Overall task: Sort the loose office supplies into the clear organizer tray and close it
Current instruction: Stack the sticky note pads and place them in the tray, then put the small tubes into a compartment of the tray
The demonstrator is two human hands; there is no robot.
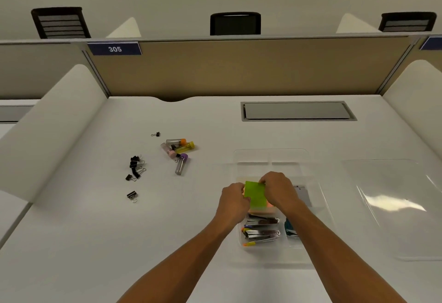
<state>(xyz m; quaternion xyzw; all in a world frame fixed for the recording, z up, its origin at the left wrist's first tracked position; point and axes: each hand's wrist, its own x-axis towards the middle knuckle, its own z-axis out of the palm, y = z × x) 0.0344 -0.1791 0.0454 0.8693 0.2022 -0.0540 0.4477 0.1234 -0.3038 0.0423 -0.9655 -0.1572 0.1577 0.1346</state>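
Far to the left of the hands, black binder clips (pixel 136 167) lie loose on the white bench (pixel 95 231), one clip (pixel 132 195) apart and nearer, and a tiny clip (pixel 156 134) farther back. Between those and the hands, further up the bench, sits a small heap of clear tubes (pixel 178 150) with orange, yellow, pink and purple caps, touching one another. The left hand (pixel 235 203) curls its fingers round the left edge of a green pad (pixel 255 193); the right hand (pixel 278 190) pinches the pad's top right corner, so both hands grip it together over the clear tray (pixel 271 156). Something orange shows just under the pad's lower edge, too hidden to name. Below the hands, between the forearms, a near compartment of the tray holds two staplers (pixel 262 227) lying side by side, with coloured bits beside them. Just beside these, under the right forearm, a teal thing (pixel 290 228) lies in the next compartment. A grey flat thing (pixel 302 195) peeks out right of the right hand. Well to the right lies the clear lid (pixel 392 197), flat on the bench, apart from the tray.
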